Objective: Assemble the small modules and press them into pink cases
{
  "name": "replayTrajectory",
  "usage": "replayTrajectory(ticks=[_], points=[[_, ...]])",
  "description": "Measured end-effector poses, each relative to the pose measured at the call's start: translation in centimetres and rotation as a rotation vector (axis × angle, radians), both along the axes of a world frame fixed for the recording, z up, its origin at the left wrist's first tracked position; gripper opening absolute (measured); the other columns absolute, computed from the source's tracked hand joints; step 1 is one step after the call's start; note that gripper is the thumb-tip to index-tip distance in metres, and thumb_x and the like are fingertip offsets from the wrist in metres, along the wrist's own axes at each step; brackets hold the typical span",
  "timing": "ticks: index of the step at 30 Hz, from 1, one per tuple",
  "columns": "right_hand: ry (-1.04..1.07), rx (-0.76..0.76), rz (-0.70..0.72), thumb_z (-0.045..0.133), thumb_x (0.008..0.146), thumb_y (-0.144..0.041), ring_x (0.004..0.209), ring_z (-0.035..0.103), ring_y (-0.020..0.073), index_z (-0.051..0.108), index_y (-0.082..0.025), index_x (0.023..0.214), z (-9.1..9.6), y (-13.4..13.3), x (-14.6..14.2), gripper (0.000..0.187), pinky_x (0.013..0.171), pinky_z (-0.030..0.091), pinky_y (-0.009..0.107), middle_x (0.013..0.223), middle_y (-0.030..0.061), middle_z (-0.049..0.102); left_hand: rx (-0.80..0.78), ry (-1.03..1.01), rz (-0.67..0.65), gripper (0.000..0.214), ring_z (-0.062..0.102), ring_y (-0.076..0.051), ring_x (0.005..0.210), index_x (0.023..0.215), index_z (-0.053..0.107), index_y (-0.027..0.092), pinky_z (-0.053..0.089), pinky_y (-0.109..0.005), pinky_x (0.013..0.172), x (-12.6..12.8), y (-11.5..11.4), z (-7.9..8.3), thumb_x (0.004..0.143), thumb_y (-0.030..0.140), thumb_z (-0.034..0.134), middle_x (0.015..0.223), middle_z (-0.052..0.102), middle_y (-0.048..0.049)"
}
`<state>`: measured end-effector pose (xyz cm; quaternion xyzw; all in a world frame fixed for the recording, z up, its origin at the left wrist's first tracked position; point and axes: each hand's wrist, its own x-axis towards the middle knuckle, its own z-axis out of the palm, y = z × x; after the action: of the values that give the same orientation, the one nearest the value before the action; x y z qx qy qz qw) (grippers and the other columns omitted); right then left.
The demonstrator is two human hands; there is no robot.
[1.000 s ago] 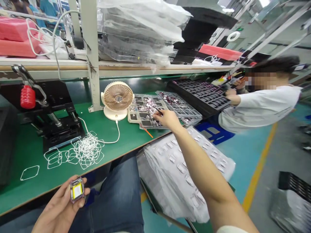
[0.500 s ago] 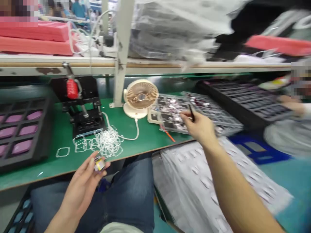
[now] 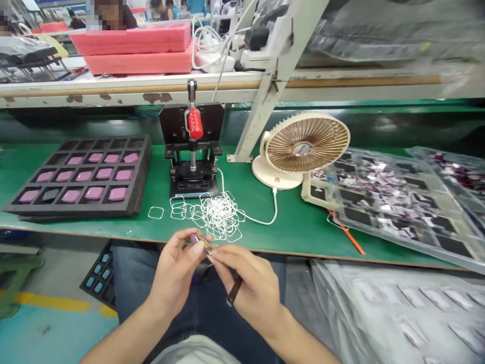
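My left hand (image 3: 176,275) pinches a small purple casing (image 3: 200,242) with a yellow-green patch, above my lap at the bench's front edge. My right hand (image 3: 250,283) meets it from the right, thumb and forefinger pressed together at the casing's edge. A slim dark stick-like tool (image 3: 235,289) is tucked in the right hand, its end poking out below the fingers; its kind I cannot make out. Whether the right fingertips also grip a tiny piece is hidden. Just beyond the hands lies a tangled heap of thin white square rings (image 3: 222,212), with a few loose ones to its left.
A black toggle press (image 3: 193,156) with a red handle stands behind the rings. To its right are a beige fan (image 3: 303,146) and a clear tray (image 3: 348,230) of small shiny parts. A dark foam tray (image 3: 131,207) with purple pieces sits left. An orange stick (image 3: 352,240) lies near the edge.
My right hand has come back from the parts tray on the right to the casing in my left hand. The view has swung left.
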<state>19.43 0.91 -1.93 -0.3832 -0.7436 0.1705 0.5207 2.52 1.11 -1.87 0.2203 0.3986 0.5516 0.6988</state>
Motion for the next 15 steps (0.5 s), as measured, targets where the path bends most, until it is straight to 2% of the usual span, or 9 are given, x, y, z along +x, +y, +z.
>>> replayTrajectory(ticks=[3,8,12,15], points=[[-0.012,-0.010,-0.004,0.074,0.098,-0.004,0.095,0.079,0.0191,0.071,-0.025,0.116,-0.2,0.0,-0.2,0.027,0.081,0.067,0.029,0.105,0.0050,0.080,0.012,0.007,0.012,0.032,0.077,-0.024,0.107,0.112,0.075,0.022,0.059,-0.038,0.102,-0.2,0.0,-0.2,0.085,0.027,0.092,0.121,0.078,-0.0089],[-0.024,-0.043,-0.015,0.071,0.100,-0.006,0.092,0.078,0.0182,0.072,-0.026,0.114,-0.6,-0.1,-0.6,0.024,0.078,0.067,0.028,0.103,0.0044,0.078,0.050,0.030,0.031,0.035,0.076,-0.025,0.112,0.111,0.076,0.024,0.058,-0.038,0.104,-0.2,0.0,-0.6,0.081,0.023,0.094,0.120,0.076,-0.0077],[0.027,-0.184,-0.023,0.074,0.101,-0.017,0.094,0.076,0.0196,0.071,-0.027,0.113,-0.9,0.0,-0.3,0.017,0.079,0.066,0.030,0.107,0.0052,0.074,0.171,0.100,0.010,0.030,0.073,-0.030,0.121,0.109,0.083,0.027,0.060,-0.039,0.105,-0.6,-0.1,-1.3,0.081,0.022,0.094,0.123,0.069,-0.0062],[0.015,-0.282,0.013,0.078,0.100,-0.024,0.107,0.073,0.0228,0.069,-0.028,0.126,-0.9,0.0,0.3,0.028,0.089,0.066,0.033,0.119,0.0074,0.071,0.246,0.153,-0.026,0.031,0.072,-0.031,0.117,0.113,0.085,0.026,0.061,-0.042,0.104,-1.1,-0.1,-2.1,0.083,0.025,0.093,0.124,0.067,-0.0095]])
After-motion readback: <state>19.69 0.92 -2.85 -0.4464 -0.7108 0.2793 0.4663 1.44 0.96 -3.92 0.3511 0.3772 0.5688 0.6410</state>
